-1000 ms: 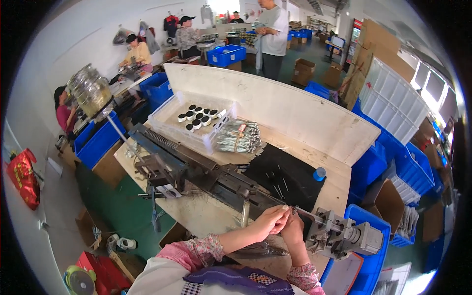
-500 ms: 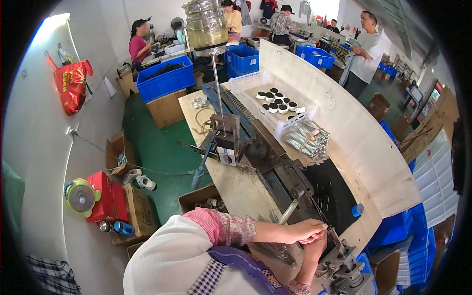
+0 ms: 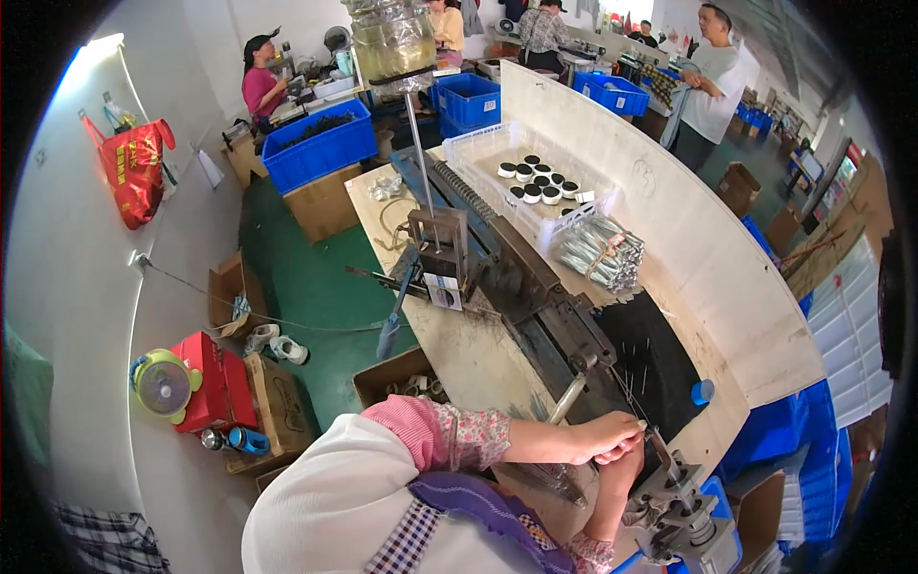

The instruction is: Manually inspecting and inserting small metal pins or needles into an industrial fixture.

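Metal fixture (image 3: 690, 517), grey and blocky, sits at the near right end of the bench, and from my end of the feed I see both hands working just beside it. I have the left hand (image 3: 602, 438) coming in from the left, its fingertips drawn together in a pinch next to the fixture's dark upper part. Whatever they may be clamped on is too small for me to make out. The right hand (image 3: 622, 469) reaches up from below, close under the left and partly covered by it; its fingers look curled, but I cannot tell whether they grip anything.

Just past the hands I have a black mat (image 3: 677, 383) with thin metal rods lying on it, and a blue cap (image 3: 703, 392) near its edge. A long dark machine (image 3: 564, 330) runs across the wooden bench (image 3: 469, 354) toward the far end, where it carries a coil spring; its pale handle (image 3: 566, 400) slants down near the left forearm. Beyond the machine, a tied bundle of rods (image 3: 602, 253) lies against a clear crate (image 3: 516, 212) that holds round black-and-white pieces (image 3: 550, 194). Behind them I see an upright white board (image 3: 669, 210).
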